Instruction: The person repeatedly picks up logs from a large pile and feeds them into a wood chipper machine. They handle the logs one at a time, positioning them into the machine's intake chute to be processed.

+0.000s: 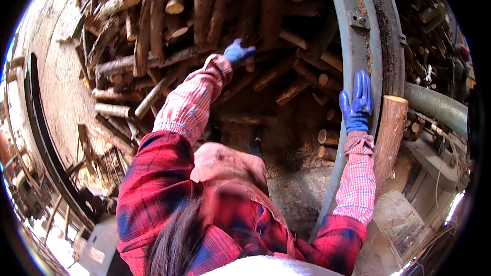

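Observation:
My left hand [238, 52], in a blue work glove, reaches out to the log pile. Its thumb points to the right, apart from the foreshortened fingers, and no log shows in its grip. Just beyond it is the lower end of a dark upright log [250, 13]. On the right, my right hand [357, 101], gloved alike, lies flat with its fingers stretched forward along a grey-blue metal channel [353, 41]. Beside that hand, on the channel's far side, a thick log [391, 133] with a pale cut end stands lengthwise.
Stacked logs [153, 25] fill the far side, some leaning at angles. Two short cut logs [328, 144] lie left of the channel. A metal pipe [440, 106] runs off to the right, above a dusty control box [401, 225]. A black beam [43, 133] curves along the left.

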Action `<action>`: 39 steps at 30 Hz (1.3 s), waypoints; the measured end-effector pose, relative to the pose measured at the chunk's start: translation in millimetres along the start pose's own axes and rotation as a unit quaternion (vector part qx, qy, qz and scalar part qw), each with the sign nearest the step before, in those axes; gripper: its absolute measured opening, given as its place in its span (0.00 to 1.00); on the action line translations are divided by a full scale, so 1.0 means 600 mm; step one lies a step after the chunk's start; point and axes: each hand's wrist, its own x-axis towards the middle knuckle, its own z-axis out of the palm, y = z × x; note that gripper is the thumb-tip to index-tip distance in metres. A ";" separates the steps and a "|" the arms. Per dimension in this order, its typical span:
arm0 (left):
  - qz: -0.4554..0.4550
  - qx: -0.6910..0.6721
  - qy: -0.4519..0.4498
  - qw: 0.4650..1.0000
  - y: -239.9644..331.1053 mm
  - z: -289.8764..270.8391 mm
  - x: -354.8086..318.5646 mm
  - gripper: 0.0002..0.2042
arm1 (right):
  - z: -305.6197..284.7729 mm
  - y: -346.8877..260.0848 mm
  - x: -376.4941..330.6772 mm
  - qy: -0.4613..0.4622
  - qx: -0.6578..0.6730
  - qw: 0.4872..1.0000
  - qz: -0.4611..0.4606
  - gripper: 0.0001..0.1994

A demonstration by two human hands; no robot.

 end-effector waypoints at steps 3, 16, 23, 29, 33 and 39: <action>0.052 0.022 0.201 0.978 0.193 -0.012 0.141 0.54 | -0.001 0.000 0.007 -0.009 0.000 1.000 0.013 0.35; -0.038 0.086 0.293 0.951 0.460 0.011 0.241 0.50 | -0.003 0.009 0.018 -0.017 0.028 0.999 0.042 0.30; 0.357 -0.248 0.094 0.896 0.344 -0.025 0.180 0.32 | -0.014 0.014 0.009 0.012 0.051 0.998 0.025 0.32; 0.284 -0.232 -0.050 0.929 0.364 -0.130 -0.046 0.20 | -0.002 0.018 -0.001 0.027 0.037 0.999 0.023 0.34; 0.276 -0.452 -0.096 0.843 0.356 -0.063 -0.192 0.20 | 0.028 0.010 -0.030 0.088 0.202 0.972 0.078 0.42; 0.183 -0.604 -0.138 0.763 0.463 0.070 -0.403 0.26 | -0.132 -0.172 -0.125 -0.004 0.803 0.583 0.120 0.50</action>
